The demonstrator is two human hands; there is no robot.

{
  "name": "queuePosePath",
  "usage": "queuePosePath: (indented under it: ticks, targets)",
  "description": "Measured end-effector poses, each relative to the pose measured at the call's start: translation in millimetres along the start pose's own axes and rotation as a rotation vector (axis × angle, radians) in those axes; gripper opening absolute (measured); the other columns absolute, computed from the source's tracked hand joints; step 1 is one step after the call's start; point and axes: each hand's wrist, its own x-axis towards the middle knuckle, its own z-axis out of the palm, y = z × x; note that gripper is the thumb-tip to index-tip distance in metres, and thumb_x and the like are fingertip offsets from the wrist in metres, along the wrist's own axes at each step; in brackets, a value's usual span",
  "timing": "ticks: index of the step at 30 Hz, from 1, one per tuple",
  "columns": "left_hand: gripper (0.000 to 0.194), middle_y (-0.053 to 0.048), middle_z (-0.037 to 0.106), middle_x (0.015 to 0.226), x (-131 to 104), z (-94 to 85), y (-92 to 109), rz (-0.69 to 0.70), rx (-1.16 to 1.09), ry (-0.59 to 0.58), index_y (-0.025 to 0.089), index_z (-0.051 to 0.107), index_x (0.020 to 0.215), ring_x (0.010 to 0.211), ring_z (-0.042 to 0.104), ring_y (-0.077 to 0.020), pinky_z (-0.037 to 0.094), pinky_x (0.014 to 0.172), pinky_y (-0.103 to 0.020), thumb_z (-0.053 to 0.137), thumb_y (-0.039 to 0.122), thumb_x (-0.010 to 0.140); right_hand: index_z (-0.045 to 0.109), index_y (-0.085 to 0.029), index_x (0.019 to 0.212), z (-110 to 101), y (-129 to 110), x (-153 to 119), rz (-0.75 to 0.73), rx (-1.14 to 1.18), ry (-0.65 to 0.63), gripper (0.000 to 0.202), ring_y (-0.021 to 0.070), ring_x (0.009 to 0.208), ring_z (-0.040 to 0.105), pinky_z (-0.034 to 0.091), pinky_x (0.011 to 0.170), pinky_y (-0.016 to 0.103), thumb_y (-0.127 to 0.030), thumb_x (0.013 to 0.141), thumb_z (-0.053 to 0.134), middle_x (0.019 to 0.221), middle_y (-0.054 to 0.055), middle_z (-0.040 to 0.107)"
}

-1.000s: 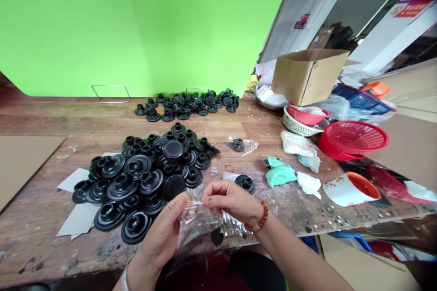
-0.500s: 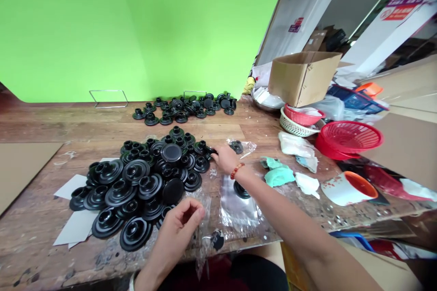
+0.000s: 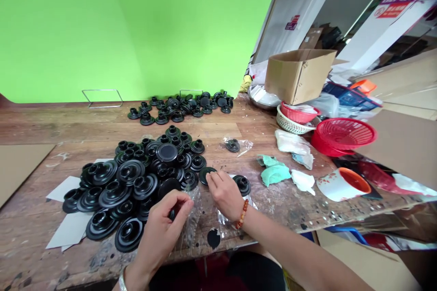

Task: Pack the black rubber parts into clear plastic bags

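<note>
Brown wood tops the table (image 3: pixel 235 122). Just right of the big black pile (image 3: pixel 130 172), the right hand (image 3: pixel 226 195) pinches a black disc (image 3: pixel 205 175) by its edge, round flat face up. The left hand (image 3: pixel 162 223) curls by clear plastic (image 3: pixel 194 218); I cannot tell if it grips any.

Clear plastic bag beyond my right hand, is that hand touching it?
Apart: the head view shows bare wooden tabletop between the right hand and the clear plastic bag.

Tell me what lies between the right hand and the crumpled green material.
In the head view, a black disc on clear plastic lies there.
</note>
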Motion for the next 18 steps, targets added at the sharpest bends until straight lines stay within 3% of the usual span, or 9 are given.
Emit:
queuePosePath:
  ticks: [5, 9, 12, 15, 17, 18]
  targets:
    - [0.013, -0.001, 0.062, 0.076, 0, -5.7, 3, 0.061, 0.062, 0.028, 0.023, 0.062, 0.079, 0.071, 0.057, -0.0172, 0.041, 0.068, -0.025, 0.057, 0.030, 0.088, 0.056, -0.005, 0.125, 0, 1, -1, 0.060, 0.134, 0.060, 0.033, 0.0280, 0.101, 0.054, 0.049, 0.087, 0.044, -0.011, 0.095, 0.042, 0.109, 0.020, 0.062]
    - [0.012, -0.003, 0.066, 0.078, 3, -12.1, 7, 0.114, 0.056, -0.058, 0.024, 0.068, 0.083, 0.073, 0.060, -0.0196, 0.044, 0.069, -0.026, 0.057, 0.028, 0.087, 0.066, -0.012, 0.108, -13, 10, 3, 0.162, 0.322, 0.061, 0.022, 0.0235, 0.088, 0.060, 0.052, 0.079, 0.039, -0.011, 0.091, 0.052, 0.094, 0.013, 0.068]
    - [0.014, -0.003, 0.069, 0.078, 5, -10.1, 11, 0.175, 0.081, -0.263, 0.026, 0.070, 0.083, 0.075, 0.063, -0.0198, 0.047, 0.069, -0.025, 0.057, 0.028, 0.087, 0.067, -0.018, 0.103, -47, 21, 12, 0.433, 0.870, 0.118, 0.018, 0.0193, 0.088, 0.064, 0.052, 0.082, 0.036, -0.017, 0.088, 0.059, 0.095, 0.007, 0.070]
    - [0.014, -0.001, 0.072, 0.079, 5, -0.1, 6, 0.200, 0.043, -0.445, 0.029, 0.072, 0.079, 0.076, 0.066, -0.0196, 0.050, 0.071, -0.023, 0.060, 0.030, 0.085, 0.064, -0.019, 0.103, -74, 23, 17, 0.576, 1.592, 0.039, 0.031, 0.0165, 0.084, 0.066, 0.052, 0.082, 0.034, -0.030, 0.075, 0.074, 0.088, 0.001, 0.070]
    - [0.008, 0.000, 0.075, 0.079, 6, 7.6, -4, 0.215, -0.020, -0.434, 0.032, 0.075, 0.079, 0.075, 0.068, -0.0204, 0.052, 0.071, -0.022, 0.066, 0.031, 0.080, 0.065, -0.018, 0.098, -76, 21, 16, 0.586, 1.821, -0.093, 0.042, 0.0130, 0.076, 0.065, 0.050, 0.080, 0.031, -0.037, 0.064, 0.082, 0.081, -0.001, 0.069]
    - [0.008, 0.001, 0.075, 0.078, 7, 10.7, -10, 0.201, -0.057, -0.320, 0.034, 0.076, 0.080, 0.072, 0.068, -0.0202, 0.052, 0.069, -0.021, 0.071, 0.032, 0.075, 0.066, -0.017, 0.095, -71, 22, 14, 0.609, 1.877, -0.125, 0.046, 0.0110, 0.072, 0.064, 0.049, 0.079, 0.028, -0.039, 0.059, 0.085, 0.079, -0.002, 0.068]
